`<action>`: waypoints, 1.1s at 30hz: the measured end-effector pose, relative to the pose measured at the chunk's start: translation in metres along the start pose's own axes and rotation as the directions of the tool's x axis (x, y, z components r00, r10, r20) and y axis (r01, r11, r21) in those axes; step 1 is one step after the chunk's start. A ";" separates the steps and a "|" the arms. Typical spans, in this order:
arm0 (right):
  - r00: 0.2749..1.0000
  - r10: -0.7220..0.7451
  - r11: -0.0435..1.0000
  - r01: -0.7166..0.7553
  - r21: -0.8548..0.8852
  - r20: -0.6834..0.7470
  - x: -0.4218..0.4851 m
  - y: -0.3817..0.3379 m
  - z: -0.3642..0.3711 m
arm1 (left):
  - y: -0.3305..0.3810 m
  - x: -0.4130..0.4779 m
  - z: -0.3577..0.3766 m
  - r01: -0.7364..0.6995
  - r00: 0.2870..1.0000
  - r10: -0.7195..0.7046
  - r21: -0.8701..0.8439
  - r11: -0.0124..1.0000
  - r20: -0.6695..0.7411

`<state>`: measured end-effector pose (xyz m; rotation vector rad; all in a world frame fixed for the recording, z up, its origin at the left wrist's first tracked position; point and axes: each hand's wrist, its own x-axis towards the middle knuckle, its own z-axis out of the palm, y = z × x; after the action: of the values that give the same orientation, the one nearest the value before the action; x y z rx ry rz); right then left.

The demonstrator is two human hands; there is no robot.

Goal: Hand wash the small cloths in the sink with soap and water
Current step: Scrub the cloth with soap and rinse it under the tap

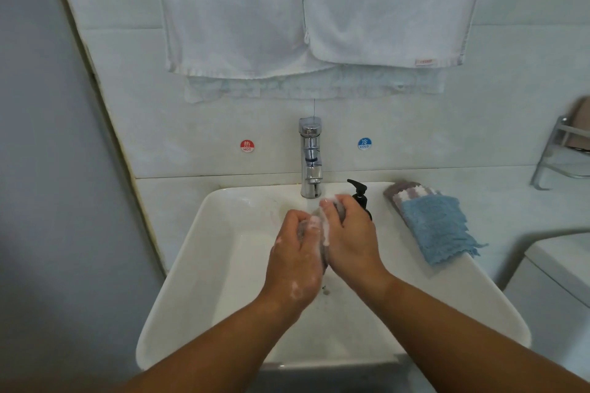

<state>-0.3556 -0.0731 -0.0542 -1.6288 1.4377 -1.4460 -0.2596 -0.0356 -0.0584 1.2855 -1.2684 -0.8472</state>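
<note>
Left hand and right hand grip a soapy cloth, mostly hidden.

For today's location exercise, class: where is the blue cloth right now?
In the head view, the blue cloth lies on the right rim of the sink, partly over a striped cloth, just right of the black soap bottle.

Your single head camera looks forward and down, close over the sink. It faces the tiled wall squarely, with the faucet near centre frame.
</note>
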 end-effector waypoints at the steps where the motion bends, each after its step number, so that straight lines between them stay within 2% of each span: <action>1: 0.999 0.040 0.999 -0.040 -0.029 -0.004 0.000 0.004 0.002 | 0.004 0.001 0.000 -0.024 1.000 0.024 0.027 0.999 -0.005; 4: 0.991 0.071 0.996 -0.064 -0.068 0.112 -0.022 0.010 0.009 | 0.010 0.015 -0.008 -0.022 0.996 0.031 0.106 0.994 -0.086; 6: 0.983 -0.018 1.000 0.021 -0.013 0.182 -0.032 0.003 0.009 | 0.005 0.022 -0.013 0.035 0.993 -0.023 0.106 0.994 -0.118; 8: 0.982 -0.132 0.991 0.136 -0.017 0.138 -0.025 -0.003 0.003 | -0.001 0.017 -0.010 0.058 0.996 -0.050 0.099 0.993 -0.078; 9: 0.986 -0.139 0.989 0.142 -0.028 0.087 -0.018 -0.005 0.001 | -0.003 0.013 -0.006 0.050 0.998 -0.046 0.070 0.996 -0.053; 11: 1.000 -0.025 0.999 0.025 -0.033 0.018 -0.003 -0.002 -0.002 | -0.001 0.004 0.002 0.046 0.999 -0.046 -0.019 0.999 -0.010; 13: 0.996 0.087 0.993 -0.084 -0.077 0.036 -0.003 0.004 0.000 | 0.004 0.005 0.003 0.016 1.000 -0.015 0.027 1.000 -0.026; 14: 0.992 0.103 0.990 -0.095 -0.108 0.075 -0.008 0.005 0.001 | 0.007 0.008 0.000 0.000 0.999 0.004 0.075 0.997 -0.054; 16: 0.983 0.059 0.992 -0.038 -0.123 0.171 -0.023 0.003 0.003 | 0.009 0.016 -0.007 0.017 0.992 -0.002 0.118 0.993 -0.130; 18: 0.972 -0.057 0.995 0.075 -0.072 0.228 -0.031 -0.005 0.003 | 0.005 0.020 -0.011 0.060 0.988 -0.039 0.135 0.989 -0.150; 20: 0.974 -0.145 0.986 0.157 -0.057 0.174 -0.023 -0.009 0.000 | 0.001 0.014 -0.009 0.064 0.993 -0.049 0.142 0.988 -0.103; 21: 0.982 -0.143 0.987 0.151 -0.060 0.120 -0.015 -0.010 -0.002 | -0.001 0.010 -0.006 0.052 0.996 -0.043 0.129 0.990 -0.075; 23: 0.998 -0.038 0.997 0.041 -0.072 0.045 -0.004 -0.005 -0.005 | 0.003 0.000 0.002 0.032 0.999 -0.031 0.073 0.997 -0.021; 25: 0.994 0.074 0.987 -0.061 -0.148 0.080 -0.005 0.001 -0.004 | 0.010 -0.002 0.003 -0.014 0.999 0.019 0.127 0.992 -0.034; 26: 0.988 0.090 0.978 -0.063 -0.199 0.129 -0.010 0.003 -0.003 | 0.013 0.001 0.001 -0.040 0.996 0.054 0.195 0.980 -0.065; 28: 0.973 0.086 0.974 -0.037 -0.224 0.214 -0.023 0.001 0.000 | 0.015 0.010 -0.005 -0.037 0.988 0.075 0.260 0.965 -0.136; 30: 0.967 0.039 0.990 -0.003 -0.141 0.250 -0.029 -0.006 0.000 | 0.010 0.017 -0.010 0.015 0.988 0.030 0.285 0.958 -0.152; 33: 0.985 -0.019 0.993 0.039 -0.113 0.171 -0.015 -0.014 -0.006 | 0.003 0.009 -0.006 0.048 0.997 -0.031 0.233 0.971 -0.074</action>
<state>-0.3540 -0.0533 -0.0458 -1.8047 1.4291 -1.2253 -0.2525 -0.0426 -0.0530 1.5189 -1.3199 -0.6886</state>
